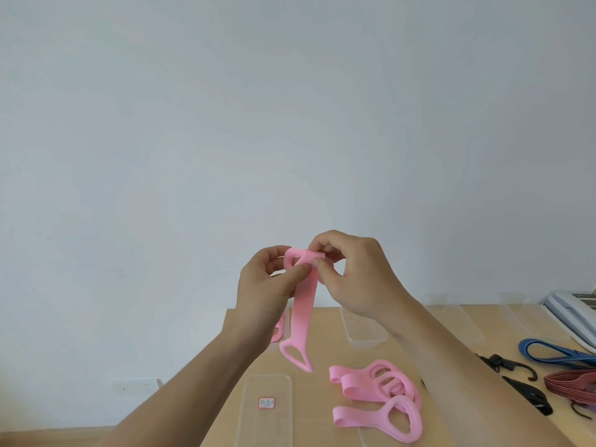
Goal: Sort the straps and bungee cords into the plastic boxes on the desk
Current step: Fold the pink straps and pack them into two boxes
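Both hands are up in the middle of the frame, raised above the light wooden counter and working one long pink elastic strap. The left hand pinches the strap's folded top end between thumb and fingertips, and the right hand pinches that same fold from the other side, its fingers curled over it, so the two hands meet right at the strap. The rest of the strap hangs straight down, its looped handle end dangling just above the counter. Below and to the right, a loose pile of matching pink loop-ended straps lies on the wood. At bottom centre sits a clear plastic box with a small red-bordered label. Another clear plastic box lies further back, partly behind the right forearm. A bit of pink peeks out behind the left wrist; what it lies in I cannot tell. Over at the right edge are a coiled blue bungee cord, a bundle of dark red bungee cords and black hooks beside them. A white device sits at the far right, and a wall socket shows at lower left.
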The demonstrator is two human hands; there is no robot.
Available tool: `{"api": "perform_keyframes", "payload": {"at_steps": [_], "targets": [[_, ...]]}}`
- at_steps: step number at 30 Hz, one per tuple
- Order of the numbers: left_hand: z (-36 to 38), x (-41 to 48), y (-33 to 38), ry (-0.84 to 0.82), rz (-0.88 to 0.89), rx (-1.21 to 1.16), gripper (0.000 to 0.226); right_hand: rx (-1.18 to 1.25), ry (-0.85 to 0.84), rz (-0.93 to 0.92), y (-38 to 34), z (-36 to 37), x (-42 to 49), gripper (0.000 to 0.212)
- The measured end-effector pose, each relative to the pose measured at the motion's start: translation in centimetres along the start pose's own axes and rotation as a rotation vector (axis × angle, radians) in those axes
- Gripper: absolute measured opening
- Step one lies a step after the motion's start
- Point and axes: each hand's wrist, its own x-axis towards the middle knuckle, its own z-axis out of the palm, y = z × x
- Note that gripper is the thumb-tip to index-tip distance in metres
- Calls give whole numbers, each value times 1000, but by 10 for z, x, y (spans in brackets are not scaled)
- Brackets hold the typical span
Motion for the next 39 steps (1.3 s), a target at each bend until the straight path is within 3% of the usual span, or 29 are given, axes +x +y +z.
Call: {"api": "perform_keyframes", "payload": {"at_steps": [8, 20, 32, 39], "targets": [[3, -1, 0, -68, -115, 23, 28, -62, 103, -71, 2, 0, 1, 12], [3, 2, -1, -108, -71, 45, 17, -242, 262, -259, 12, 9, -5, 14], [1, 2, -1, -144, -79, -109, 20, -283, 287, -377, 20, 15, -7, 16], [-4, 6, -4, -137, -77, -55, 21, -211, 281, -283, 16, 12, -4, 18]]}}
